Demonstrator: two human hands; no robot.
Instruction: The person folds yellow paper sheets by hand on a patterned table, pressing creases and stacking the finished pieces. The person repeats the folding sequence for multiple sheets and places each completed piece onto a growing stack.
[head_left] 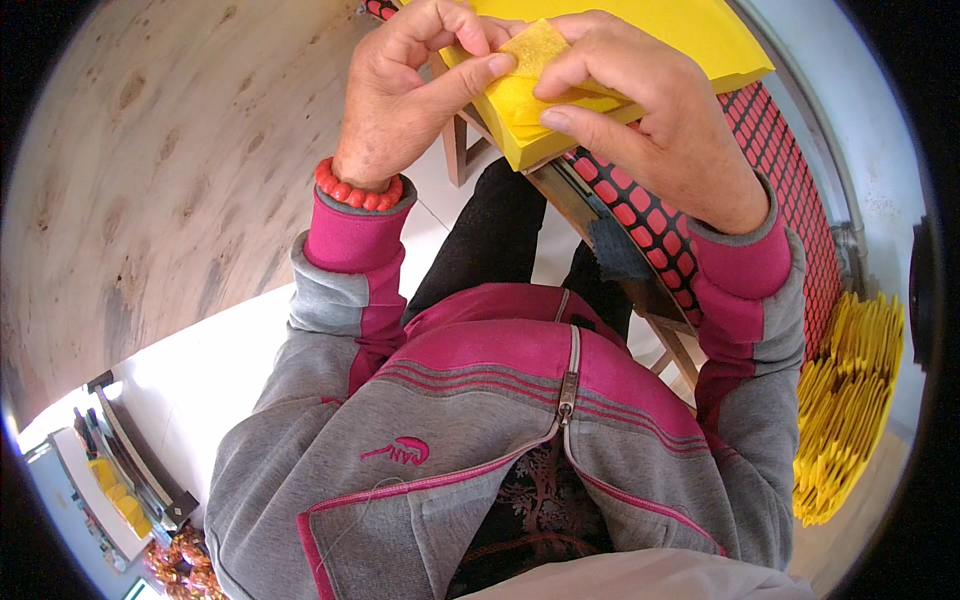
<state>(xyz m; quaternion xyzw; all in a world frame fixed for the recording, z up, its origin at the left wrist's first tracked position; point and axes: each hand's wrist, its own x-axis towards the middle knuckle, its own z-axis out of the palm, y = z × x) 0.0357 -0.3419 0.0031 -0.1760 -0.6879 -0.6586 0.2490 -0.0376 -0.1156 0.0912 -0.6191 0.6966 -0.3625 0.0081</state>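
Note:
Both of my hands are up at the top of the head view, over yellow paper. My left hand [405, 95], with a red bead bracelet [358, 190] at the wrist, pinches the left edge of a small folded yellow paper [538, 48] between thumb and fingers. From the other side, the thumb and bent fingers of my right hand [660, 100] close on the same folded paper. Right beneath it lies a thick stack of yellow sheets [700, 40]. My fingers hide part of the folds.
The stack rests on a wooden stand with a red-and-black patterned cover [640, 220]. A pale wood-grained board [180, 150] fills the left. Many folded yellow papers [845, 410] are bunched at the right by the wall. Shiny orange-red material [185, 562] lies at lower left.

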